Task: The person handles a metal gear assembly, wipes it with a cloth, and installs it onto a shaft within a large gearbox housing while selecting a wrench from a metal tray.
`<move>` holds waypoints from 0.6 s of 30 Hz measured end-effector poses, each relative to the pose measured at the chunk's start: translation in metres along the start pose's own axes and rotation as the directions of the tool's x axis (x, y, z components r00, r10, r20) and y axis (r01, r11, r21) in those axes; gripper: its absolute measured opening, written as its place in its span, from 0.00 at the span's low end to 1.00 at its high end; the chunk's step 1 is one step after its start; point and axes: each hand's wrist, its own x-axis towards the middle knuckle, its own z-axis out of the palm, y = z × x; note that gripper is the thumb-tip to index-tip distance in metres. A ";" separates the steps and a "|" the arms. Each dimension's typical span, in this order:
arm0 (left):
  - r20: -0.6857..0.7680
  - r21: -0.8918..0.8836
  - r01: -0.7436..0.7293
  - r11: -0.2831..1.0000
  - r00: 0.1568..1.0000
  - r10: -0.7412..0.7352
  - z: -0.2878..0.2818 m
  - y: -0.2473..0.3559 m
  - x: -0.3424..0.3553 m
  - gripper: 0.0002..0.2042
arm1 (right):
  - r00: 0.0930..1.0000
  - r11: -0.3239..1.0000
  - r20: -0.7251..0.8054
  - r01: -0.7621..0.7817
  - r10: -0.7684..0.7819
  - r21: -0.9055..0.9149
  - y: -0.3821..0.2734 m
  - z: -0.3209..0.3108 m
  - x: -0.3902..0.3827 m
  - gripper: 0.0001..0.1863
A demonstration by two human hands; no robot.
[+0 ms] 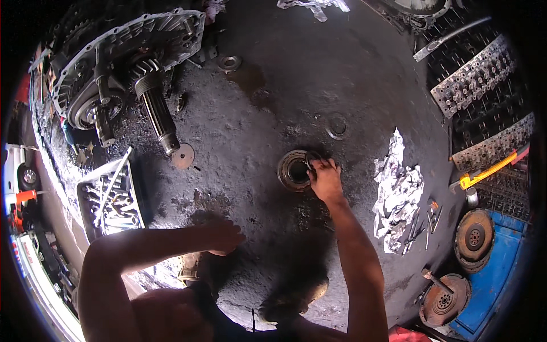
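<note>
On the dark floor ahead lies a round metal part (288,171), like a bearing or hub, with a dark hole in its middle. My right hand (327,181) reaches down to its right side, fingers closed on a thin dark ring (313,158) at the part's upper right edge. The fingers partly cover both. My left hand (228,238) hovers over the floor at lower left, in shadow, its fingers curled in; whatever they may hold is hidden. A flat metal ring (337,126) lies just beyond the right hand.
Far left stand a gearbox housing (80,80) and a splined gear shaft (155,108), with a round disc (183,155) beside it. A tray of wrenches (137,196) sits nearer. Crumpled foil-like sheeting (396,194), cylinder heads (476,82) and rusty flywheels (474,239) line the right.
</note>
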 end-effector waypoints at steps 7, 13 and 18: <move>0.033 0.142 0.009 0.990 0.999 -0.014 -0.003 -0.004 0.005 0.12 | 0.987 0.992 -0.122 0.111 -0.103 0.062 -0.040 0.015 -0.019 0.12; -0.068 0.163 -0.017 0.986 0.997 0.029 -0.007 -0.004 -0.002 0.11 | 0.991 0.995 -0.095 -0.097 0.099 0.028 -0.052 0.012 -0.024 0.12; 0.049 0.151 0.048 0.987 0.997 -0.056 -0.016 -0.005 -0.006 0.12 | 0.996 0.996 -0.022 -0.085 0.085 0.023 -0.044 0.012 -0.026 0.10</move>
